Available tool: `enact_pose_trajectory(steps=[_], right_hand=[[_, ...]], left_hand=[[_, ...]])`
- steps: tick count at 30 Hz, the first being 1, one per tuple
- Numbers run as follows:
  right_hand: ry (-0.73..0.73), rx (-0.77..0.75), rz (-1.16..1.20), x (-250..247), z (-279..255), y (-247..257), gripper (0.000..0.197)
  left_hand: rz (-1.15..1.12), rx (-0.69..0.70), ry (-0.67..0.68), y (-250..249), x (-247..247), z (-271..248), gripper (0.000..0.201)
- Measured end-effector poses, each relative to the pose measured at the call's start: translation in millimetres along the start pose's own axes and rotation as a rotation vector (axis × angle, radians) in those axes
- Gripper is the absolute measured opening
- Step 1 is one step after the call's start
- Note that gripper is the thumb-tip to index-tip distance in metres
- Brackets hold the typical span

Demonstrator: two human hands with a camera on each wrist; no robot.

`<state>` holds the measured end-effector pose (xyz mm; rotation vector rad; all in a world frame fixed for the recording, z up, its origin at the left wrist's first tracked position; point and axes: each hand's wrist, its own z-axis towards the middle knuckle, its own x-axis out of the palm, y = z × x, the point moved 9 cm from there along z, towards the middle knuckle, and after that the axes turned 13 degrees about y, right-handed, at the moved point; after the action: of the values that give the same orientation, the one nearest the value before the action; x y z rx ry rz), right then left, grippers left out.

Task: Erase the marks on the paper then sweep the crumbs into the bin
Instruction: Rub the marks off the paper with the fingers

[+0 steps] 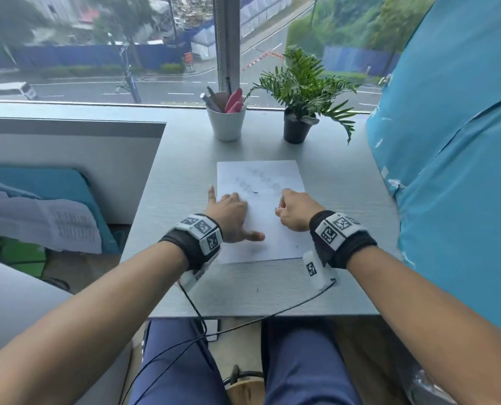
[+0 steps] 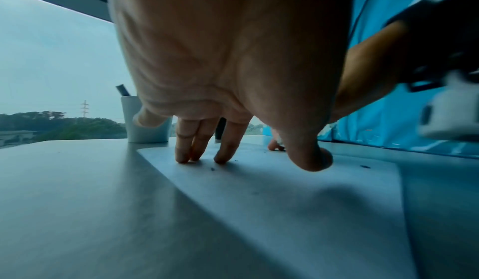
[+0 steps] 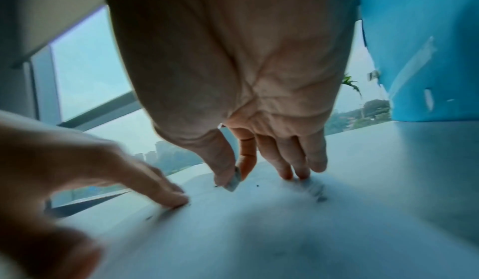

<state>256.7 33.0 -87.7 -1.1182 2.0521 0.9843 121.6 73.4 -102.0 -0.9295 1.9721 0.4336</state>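
The grip of the right hand pinches a small grey eraser between thumb and forefinger, its tip down on the paper beside faint grey marks. The left hand lies spread, fingertips pressing the paper's left edge. The paper lies on the desk, near side of a white cup and potted plant. Dark crumbs dot the paper

Paper laid on desk, centre-right. Left hand placed on paper's left edge, right hand on its right side. Cup set far behind paper, plant pot right of cup.
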Motion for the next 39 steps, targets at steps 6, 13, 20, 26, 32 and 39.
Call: enact_pose_trajectory(steps=[6, 13, 20, 26, 32, 39], right_hand=[[-0.009, -0.023, -0.044, -4.7, 21.8, 12.4, 0.033], [0.114, -0.313, -0.182, 2.2, 11.8, 44.1, 0.018], [0.068, -0.508, -0.254, 3.4, 6.9, 54.4, 0.010], [-0.150, -0.426, -0.050, -13.7, 11.0, 50.5, 0.008], [-0.203, -0.353, 0.023, -14.5, 15.1, 52.5, 0.009], [0.017, -0.507, -0.037, 25.6, -8.2, 90.5, 0.009]], left_hand=[[0.028, 0.194, -0.020, -44.0, 29.0, -39.4, 0.075], [-0.262, 0.328, -0.171, -28.9, -3.5, -48.5, 0.044], [-0.182, 0.274, 0.012, 19.6, 5.2, -17.0, 0.097], [-0.129, 0.243, 0.125, 23.1, 20.4, -8.9, 0.127], [-0.064, 0.200, 0.206, 27.9, 31.5, 0.0, 0.143], [-0.040, 0.172, 0.232, 28.7, 32.2, 3.1, 0.146]])
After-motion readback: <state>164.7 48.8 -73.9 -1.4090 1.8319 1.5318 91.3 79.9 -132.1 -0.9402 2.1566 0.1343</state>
